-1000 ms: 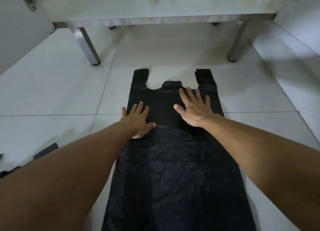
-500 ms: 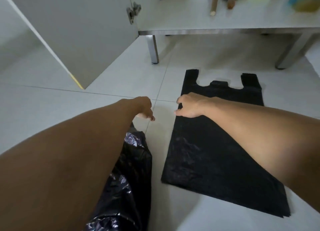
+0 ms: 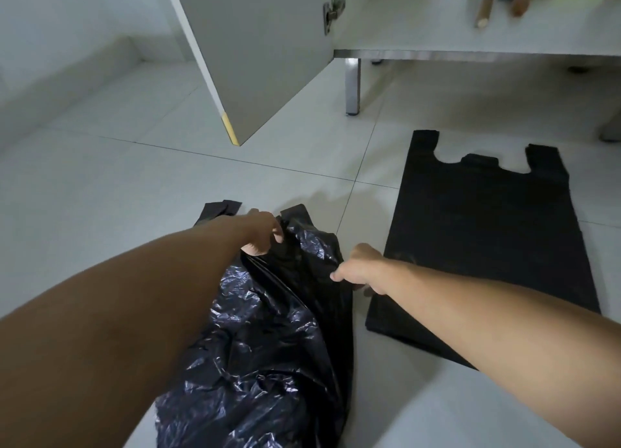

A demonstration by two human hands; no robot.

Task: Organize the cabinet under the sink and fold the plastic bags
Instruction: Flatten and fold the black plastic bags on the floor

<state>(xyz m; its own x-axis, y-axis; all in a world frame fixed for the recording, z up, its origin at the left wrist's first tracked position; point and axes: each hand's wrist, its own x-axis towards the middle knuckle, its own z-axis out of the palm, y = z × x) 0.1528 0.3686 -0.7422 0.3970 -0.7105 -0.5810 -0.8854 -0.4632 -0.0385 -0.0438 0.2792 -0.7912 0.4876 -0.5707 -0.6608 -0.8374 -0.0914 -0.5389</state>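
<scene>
A crumpled black plastic bag (image 3: 268, 340) lies on the white floor in front of me, its handles pointing away. My left hand (image 3: 263, 234) grips its top edge near one handle. My right hand (image 3: 361, 269) holds the bag's right edge with curled fingers. A second black plastic bag (image 3: 484, 232) lies flattened on the tiles to the right, handles toward the cabinet, with no hand on it.
An open grey cabinet door (image 3: 255, 54) swings out over the floor at the upper middle. The cabinet shelf (image 3: 420, 21) at the upper right stands on metal legs (image 3: 352, 86) and carries a wooden stick (image 3: 484, 4) and other items.
My view has swung left from the flattened bag to the crumpled one. Both hands have left the flat bag and taken hold of the crumpled bag's top.
</scene>
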